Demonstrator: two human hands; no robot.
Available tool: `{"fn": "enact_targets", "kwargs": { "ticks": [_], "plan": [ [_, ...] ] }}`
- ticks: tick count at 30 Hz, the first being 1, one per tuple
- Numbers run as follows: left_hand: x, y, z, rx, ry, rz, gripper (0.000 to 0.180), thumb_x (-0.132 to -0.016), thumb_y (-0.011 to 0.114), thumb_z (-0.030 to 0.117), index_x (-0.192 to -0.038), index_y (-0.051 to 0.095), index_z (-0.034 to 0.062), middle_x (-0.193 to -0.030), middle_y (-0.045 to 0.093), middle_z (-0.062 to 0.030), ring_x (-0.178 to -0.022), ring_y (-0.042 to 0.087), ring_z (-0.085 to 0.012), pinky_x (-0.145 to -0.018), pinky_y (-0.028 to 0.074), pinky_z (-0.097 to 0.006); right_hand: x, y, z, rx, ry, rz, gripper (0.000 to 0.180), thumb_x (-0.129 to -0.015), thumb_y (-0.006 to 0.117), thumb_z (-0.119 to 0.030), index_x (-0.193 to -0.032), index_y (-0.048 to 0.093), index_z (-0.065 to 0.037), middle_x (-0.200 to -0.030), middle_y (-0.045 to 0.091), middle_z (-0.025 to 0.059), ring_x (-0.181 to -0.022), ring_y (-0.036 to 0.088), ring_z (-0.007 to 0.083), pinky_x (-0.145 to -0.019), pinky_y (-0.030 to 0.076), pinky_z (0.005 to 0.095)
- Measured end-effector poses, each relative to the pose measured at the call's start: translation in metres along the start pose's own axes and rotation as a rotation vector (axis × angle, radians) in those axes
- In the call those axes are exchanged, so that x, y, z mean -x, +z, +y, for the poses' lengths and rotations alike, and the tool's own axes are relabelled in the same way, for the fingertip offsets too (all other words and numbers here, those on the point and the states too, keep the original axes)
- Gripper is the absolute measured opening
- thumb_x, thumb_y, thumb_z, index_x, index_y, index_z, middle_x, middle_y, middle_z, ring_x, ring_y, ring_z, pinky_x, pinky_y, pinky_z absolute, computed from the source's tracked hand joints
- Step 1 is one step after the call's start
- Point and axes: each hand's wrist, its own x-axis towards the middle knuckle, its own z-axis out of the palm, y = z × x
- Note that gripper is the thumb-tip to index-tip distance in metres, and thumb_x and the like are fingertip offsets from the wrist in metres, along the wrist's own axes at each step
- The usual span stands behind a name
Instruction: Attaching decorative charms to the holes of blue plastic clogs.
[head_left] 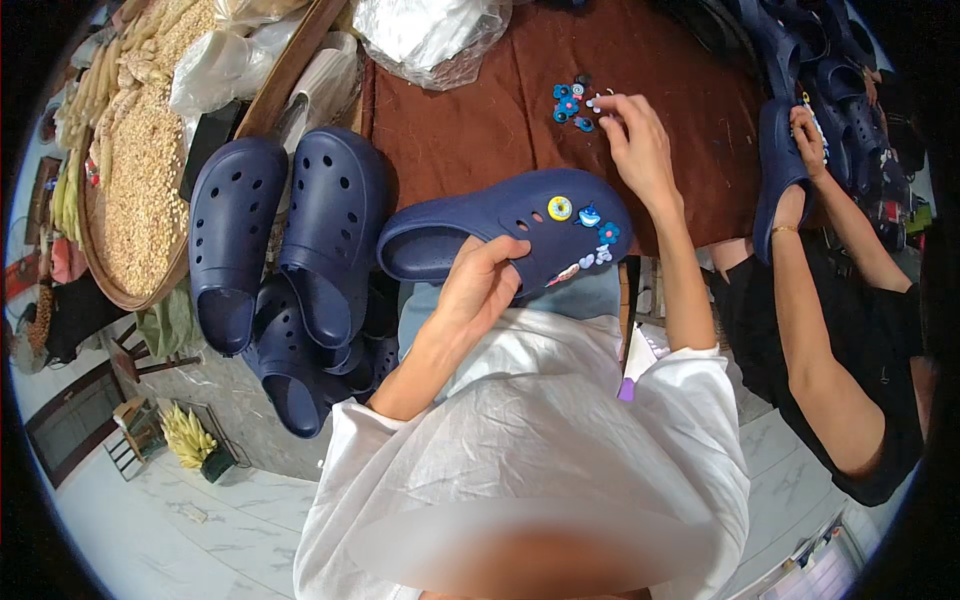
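My left hand grips a navy blue clog by its side, holding it above my lap with its toe to the right. Several small coloured charms are pressed into its toe holes. My right hand reaches out over the brown cloth, fingertips pinching at a little pile of loose blue charms. Whether a charm is between the fingers I cannot tell.
A heap of navy clogs lies at my left. A round woven tray of grain sits far left, with clear plastic bags at the top. At right, another person's hands work on a navy clog, more clogs behind.
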Motion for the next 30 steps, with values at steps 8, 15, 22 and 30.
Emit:
{"fn": "enact_targets", "kwargs": {
  "ticks": [8, 15, 22, 30],
  "plan": [
    [0.005, 0.000, 0.000, -0.012, 0.009, -0.006, 0.040, -0.083, 0.054, -0.008, -0.122, 0.052, -0.0053, -0.121, 0.061, -0.0149, -0.113, 0.060, -0.0262, -0.105, 0.046, -0.043, -0.020, 0.014, 0.027, 0.409, -0.156, 0.029, 0.019, -0.086, 0.068, -0.012, -0.104, 0.066, -0.010, -0.097, 0.059, 0.0091, -0.092, 0.057, 0.0309, -0.081, 0.046, 0.0440],
    [0.003, -0.003, 0.001, -0.038, 0.009, 0.017, 0.033, -0.083, 0.055, -0.007, -0.116, 0.057, -0.0052, -0.117, 0.064, -0.0142, -0.111, 0.061, -0.0253, -0.104, 0.046, -0.042, -0.006, -0.006, -0.013, 0.245, -0.120, 0.038, 0.012, -0.090, 0.063, -0.014, -0.099, 0.069, -0.008, -0.095, 0.062, 0.0082, -0.092, 0.059, 0.0278, -0.081, 0.047, 0.0403],
    [0.007, 0.006, 0.007, -0.041, -0.003, -0.024, 0.029, -0.085, 0.056, -0.004, -0.113, 0.057, -0.0069, -0.114, 0.064, -0.0146, -0.106, 0.063, -0.0232, -0.099, 0.050, -0.041, 0.036, -0.033, -0.090, -0.254, -0.155, -0.406, 0.011, -0.081, 0.071, -0.015, -0.088, 0.071, -0.007, -0.100, 0.058, 0.0056, -0.103, 0.053, 0.0238, -0.093, 0.041, 0.0371],
    [0.004, 0.004, -0.001, -0.052, 0.019, 0.045, 0.030, -0.085, 0.059, -0.003, -0.115, 0.057, -0.0046, -0.112, 0.064, -0.0114, -0.105, 0.063, -0.0217, -0.097, 0.052, -0.040, 0.049, -0.017, -0.091, -0.116, -0.165, -0.390, 0.014, -0.081, 0.070, -0.019, -0.091, 0.066, -0.011, -0.108, 0.055, 0.0057, -0.110, 0.048, 0.0257, -0.096, 0.035, 0.0404]
  ]
}}
